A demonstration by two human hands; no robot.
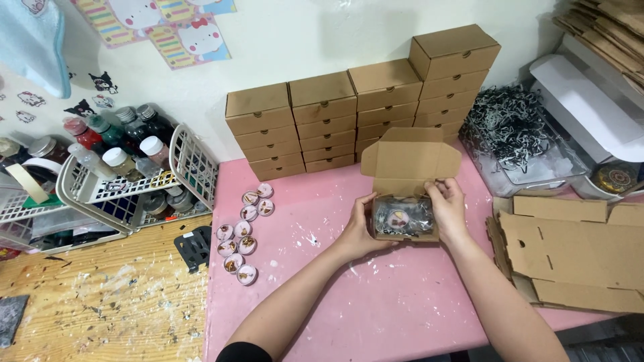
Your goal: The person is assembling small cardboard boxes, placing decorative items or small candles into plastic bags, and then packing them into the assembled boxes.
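Behind the open box (405, 218), stacked boxes (362, 110), round tins (243, 236) left

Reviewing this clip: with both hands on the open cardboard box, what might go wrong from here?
1. The open box looks full of shredded filler around a small round item; strands may catch under the lid flap when it folds down.
2. The left hand and right hand grip the sides only, so the thin walls might bow.
3. The small round tins lie loose near the left forearm and may get knocked.
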